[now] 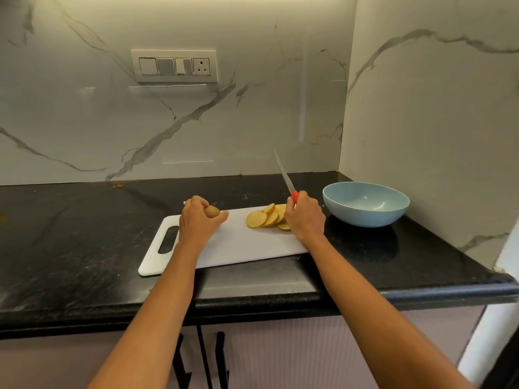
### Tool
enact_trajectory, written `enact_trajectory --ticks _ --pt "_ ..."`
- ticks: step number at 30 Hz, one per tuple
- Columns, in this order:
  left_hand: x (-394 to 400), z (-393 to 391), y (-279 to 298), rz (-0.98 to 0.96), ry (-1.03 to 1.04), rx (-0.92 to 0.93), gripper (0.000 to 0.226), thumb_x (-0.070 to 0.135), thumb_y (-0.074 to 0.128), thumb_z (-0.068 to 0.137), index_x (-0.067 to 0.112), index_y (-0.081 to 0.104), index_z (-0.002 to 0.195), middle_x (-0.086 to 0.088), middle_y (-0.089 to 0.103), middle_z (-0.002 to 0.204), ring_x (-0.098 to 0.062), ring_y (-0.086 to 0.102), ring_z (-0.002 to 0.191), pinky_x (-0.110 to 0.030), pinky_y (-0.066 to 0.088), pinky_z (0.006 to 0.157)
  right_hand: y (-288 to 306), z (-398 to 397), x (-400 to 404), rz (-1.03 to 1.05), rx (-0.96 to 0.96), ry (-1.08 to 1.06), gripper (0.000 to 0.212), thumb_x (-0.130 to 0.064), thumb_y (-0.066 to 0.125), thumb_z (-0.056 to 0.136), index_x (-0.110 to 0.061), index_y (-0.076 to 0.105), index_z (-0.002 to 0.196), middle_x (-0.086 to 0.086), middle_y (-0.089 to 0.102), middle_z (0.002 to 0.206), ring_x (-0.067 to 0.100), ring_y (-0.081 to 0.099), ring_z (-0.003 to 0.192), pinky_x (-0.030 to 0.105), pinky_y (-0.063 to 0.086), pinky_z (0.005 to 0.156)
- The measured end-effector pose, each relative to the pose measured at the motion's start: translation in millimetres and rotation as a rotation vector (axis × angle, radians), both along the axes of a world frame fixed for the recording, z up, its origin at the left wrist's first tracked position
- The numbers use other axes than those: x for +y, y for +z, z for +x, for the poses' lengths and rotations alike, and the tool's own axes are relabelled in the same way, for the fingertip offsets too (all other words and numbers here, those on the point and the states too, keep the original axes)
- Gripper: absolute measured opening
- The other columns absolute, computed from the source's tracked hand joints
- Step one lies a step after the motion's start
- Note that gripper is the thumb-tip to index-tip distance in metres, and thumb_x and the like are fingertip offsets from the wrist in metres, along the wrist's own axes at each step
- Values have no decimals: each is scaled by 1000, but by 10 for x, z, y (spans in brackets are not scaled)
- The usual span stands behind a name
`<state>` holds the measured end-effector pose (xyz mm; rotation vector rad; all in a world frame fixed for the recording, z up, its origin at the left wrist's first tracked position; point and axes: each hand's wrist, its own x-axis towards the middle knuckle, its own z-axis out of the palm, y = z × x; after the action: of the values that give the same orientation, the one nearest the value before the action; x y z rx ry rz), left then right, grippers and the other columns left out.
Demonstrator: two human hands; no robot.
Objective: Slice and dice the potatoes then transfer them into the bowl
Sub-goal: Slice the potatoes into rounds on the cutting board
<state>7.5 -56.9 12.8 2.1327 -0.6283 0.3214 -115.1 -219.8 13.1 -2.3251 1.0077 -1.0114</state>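
A white cutting board (238, 245) lies on the black counter. My left hand (196, 220) grips a small brown potato piece (212, 211) at the board's far left part. Several round yellow potato slices (266, 217) lie overlapping on the board's right part. My right hand (303, 214) holds a knife (285, 175) by its red handle just right of the slices, the blade pointing up and away. A light blue bowl (365, 217) stands right of the board, nothing visible in it.
The black counter (84, 234) ends at a marble wall behind and a side wall at the right. Its front edge runs below the board, with cabinet doors and black handles (202, 360) underneath. A switch panel (174, 66) sits on the back wall.
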Motion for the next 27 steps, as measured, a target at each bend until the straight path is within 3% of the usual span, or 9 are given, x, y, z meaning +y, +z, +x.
enact_trajectory --ticks 6,12,15,19,23,27 --pt "100 -22 11 -85 -38 150 38 15 68 79 6 52 112 -12 53 116 -22 50 99 -27 36 78 39 -38 52 23 -61 29 38 -41 38 99 -8 51 112 2 53 90 12 50 79 26 38 68" --pt "358 -234 -40 -160 -360 209 34 4 69 72 17 57 102 -2 60 107 -17 55 99 -24 41 78 96 -195 307 22 -167 163 31 -29 29 102 -10 52 95 5 57 79 19 55 72 28 38 56" --pt "417 -285 -84 -89 -420 157 33 0 66 75 21 59 99 0 60 109 -16 54 104 -22 42 82 60 -271 628 -67 -41 225 32 -27 27 102 -9 53 101 10 61 88 29 59 83 36 43 70" --pt "413 -335 -109 -33 -369 35 19 20 68 82 27 61 99 -1 61 112 -17 52 109 -26 40 91 11 -310 988 -135 184 251 35 -28 25 103 -9 53 113 11 64 102 28 60 92 32 40 72" --pt "429 -375 -127 7 -278 10 44 14 68 81 16 55 123 -7 56 126 -23 50 118 -29 37 98 27 -325 1177 -112 286 224 29 -20 32 99 -8 56 112 11 61 111 27 58 100 32 41 76" --pt "418 -391 -128 17 -245 -13 44 15 69 81 12 56 123 -9 55 127 -22 50 116 -23 35 94 49 -393 1286 -101 360 216 29 -18 36 97 -8 57 115 10 60 116 26 57 105 31 41 80"
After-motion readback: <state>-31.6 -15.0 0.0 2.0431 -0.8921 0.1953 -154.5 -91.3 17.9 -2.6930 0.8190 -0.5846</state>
